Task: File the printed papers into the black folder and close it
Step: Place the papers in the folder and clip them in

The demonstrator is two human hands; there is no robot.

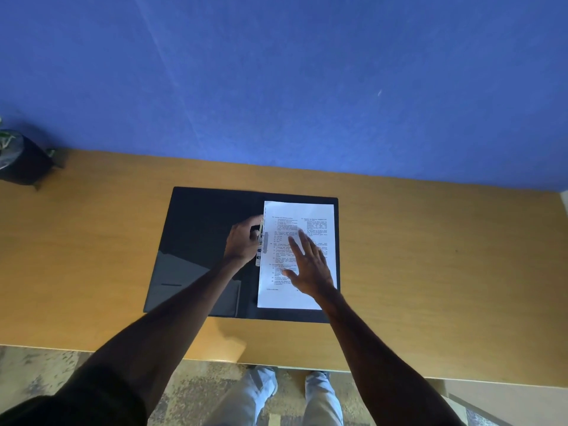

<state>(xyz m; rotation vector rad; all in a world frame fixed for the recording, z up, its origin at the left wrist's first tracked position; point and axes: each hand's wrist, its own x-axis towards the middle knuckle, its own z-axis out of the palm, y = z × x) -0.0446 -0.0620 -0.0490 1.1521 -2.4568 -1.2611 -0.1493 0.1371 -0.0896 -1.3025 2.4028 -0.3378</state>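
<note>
A glossy black folder lies open flat on the smooth wooden desk, toward its far edge near the blue wall. The printed papers, a white rectangular stack, rest on its right half, long axis running away from the person. The left hand curls on the metal clip at the spine. The right hand presses flat, fingers spread, on the papers.

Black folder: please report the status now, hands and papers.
Left hand at the spine clip. Right hand flat, open on printed papers. Black folder open on desk. Nothing in the way.
</note>
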